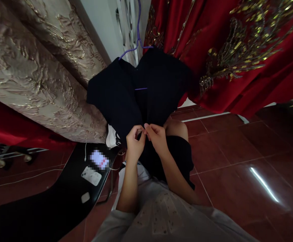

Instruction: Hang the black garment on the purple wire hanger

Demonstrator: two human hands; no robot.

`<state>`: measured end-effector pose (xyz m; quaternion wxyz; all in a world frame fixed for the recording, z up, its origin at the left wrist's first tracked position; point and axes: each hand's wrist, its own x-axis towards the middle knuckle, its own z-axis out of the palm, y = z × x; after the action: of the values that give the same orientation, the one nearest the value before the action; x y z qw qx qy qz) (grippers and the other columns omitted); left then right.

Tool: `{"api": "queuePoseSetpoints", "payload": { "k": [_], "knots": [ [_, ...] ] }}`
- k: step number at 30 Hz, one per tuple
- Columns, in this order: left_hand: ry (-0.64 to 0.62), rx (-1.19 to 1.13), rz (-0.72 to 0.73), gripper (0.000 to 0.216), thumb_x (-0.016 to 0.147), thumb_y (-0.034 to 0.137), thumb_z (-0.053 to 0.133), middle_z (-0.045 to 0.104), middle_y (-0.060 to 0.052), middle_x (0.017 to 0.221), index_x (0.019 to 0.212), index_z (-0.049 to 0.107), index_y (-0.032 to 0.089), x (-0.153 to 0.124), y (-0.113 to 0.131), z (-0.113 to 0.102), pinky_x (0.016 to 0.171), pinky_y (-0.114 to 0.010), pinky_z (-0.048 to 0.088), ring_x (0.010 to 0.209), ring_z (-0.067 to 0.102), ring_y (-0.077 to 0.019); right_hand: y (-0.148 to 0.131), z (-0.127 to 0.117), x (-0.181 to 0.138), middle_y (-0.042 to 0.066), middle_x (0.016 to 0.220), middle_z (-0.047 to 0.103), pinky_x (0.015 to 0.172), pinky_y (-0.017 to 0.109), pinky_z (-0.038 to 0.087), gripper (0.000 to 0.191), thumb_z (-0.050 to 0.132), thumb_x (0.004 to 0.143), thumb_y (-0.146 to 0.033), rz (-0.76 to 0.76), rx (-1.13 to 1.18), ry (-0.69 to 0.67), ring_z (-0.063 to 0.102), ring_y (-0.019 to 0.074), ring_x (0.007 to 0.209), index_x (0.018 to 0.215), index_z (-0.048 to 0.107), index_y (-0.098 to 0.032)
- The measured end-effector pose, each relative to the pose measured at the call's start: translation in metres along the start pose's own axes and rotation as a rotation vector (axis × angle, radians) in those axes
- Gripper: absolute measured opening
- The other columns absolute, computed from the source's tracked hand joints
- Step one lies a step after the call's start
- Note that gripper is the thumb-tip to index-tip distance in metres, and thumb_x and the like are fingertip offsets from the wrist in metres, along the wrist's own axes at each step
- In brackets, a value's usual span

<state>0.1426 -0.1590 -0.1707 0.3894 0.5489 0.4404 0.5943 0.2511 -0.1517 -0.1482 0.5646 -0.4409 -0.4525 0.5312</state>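
Your left hand (134, 143) and right hand (156, 137) meet, fingers pinched shut on the lower front of a dark navy cloth garment (138, 90); it hangs from a purple wire hanger (136, 33) before you; a red gold-embroidered dress (232, 50) hangs beside it.

Dark garment (126, 97): matt cloth. Beside it, red drape (237, 53) with shiny gold sequins; beneath, floor (237, 161) glossy red tile.
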Motion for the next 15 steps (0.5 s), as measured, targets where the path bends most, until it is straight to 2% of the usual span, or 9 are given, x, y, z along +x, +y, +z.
{"api": "queuePoseSetpoints", "payload": {
  "k": [2,4,7,10,12,15],
  "knots": [
    [0.04,-0.058,-0.012,0.006,0.092,0.023,0.066,0.063,0.0,0.079,0.09,0.06,0.02,0.003,-0.003,0.002,0.069,-0.025,0.053,0.072,0.065,-0.0145,-0.004,0.0,0.006,-0.005,0.047,0.045,0.046,0.025,0.029,0.043,0.067,0.087,-0.053,0.043,0.042,-0.052,0.037,0.0069,0.043,0.063,0.062,-0.018],
    [0.076,-0.048,-0.002,0.003,0.09,0.019,0.064,0.065,-0.001,0.081,0.092,0.062,0.019,0.008,-0.01,0.003,0.069,-0.024,0.053,0.072,0.065,-0.0139,-0.019,0.001,0.022,-0.004,0.046,0.048,0.043,0.024,0.028,0.042,0.067,0.086,-0.055,0.072,0.058,-0.107,0.037,0.0063,0.04,0.066,0.064,-0.017],
    [0.11,0.088,0.015,0.008,0.085,0.014,0.062,0.067,-0.002,0.083,0.091,0.065,0.017,0.018,-0.025,0.006,0.077,-0.026,0.055,0.079,0.068,-0.0149,-0.064,0.004,0.059,-0.005,0.046,0.049,0.041,0.021,0.025,0.042,0.068,0.089,-0.053,-0.03,0.029,-0.1,0.037,0.0048,0.038,0.071,0.066,-0.016],
    [0.097,0.211,0.025,0.01,0.082,0.011,0.06,0.066,-0.001,0.078,0.088,0.065,0.017,0.031,-0.036,0.009,0.077,-0.026,0.055,0.076,0.068,-0.0147,-0.117,0.014,0.097,-0.006,0.045,0.046,0.039,0.019,0.021,0.044,0.06,0.1,-0.046,-0.151,0.042,-0.022,0.033,0.0033,0.037,0.07,0.063,-0.015],
    [0.02,0.252,0.035,0.01,0.082,0.009,0.06,0.066,0.0,0.077,0.086,0.064,0.017,0.04,-0.031,0.008,0.074,-0.025,0.054,0.074,0.067,-0.0144,-0.139,0.02,0.111,-0.005,0.044,0.046,0.038,0.019,0.021,0.044,0.055,0.105,-0.039,-0.195,0.07,-0.022,0.034,0.0033,0.036,0.07,0.061,-0.014],
    [-0.196,0.301,0.147,0.011,0.085,0.008,0.06,0.068,-0.002,0.083,0.089,0.066,0.017,0.062,0.003,0.002,0.077,-0.026,0.055,0.078,0.068,-0.0145,-0.144,0.024,0.115,-0.004,0.045,0.05,0.037,0.019,0.023,0.043,0.056,0.104,-0.042,-0.23,0.053,-0.067,0.037,0.0045,0.036,0.071,0.061,-0.015]
  ]
}}
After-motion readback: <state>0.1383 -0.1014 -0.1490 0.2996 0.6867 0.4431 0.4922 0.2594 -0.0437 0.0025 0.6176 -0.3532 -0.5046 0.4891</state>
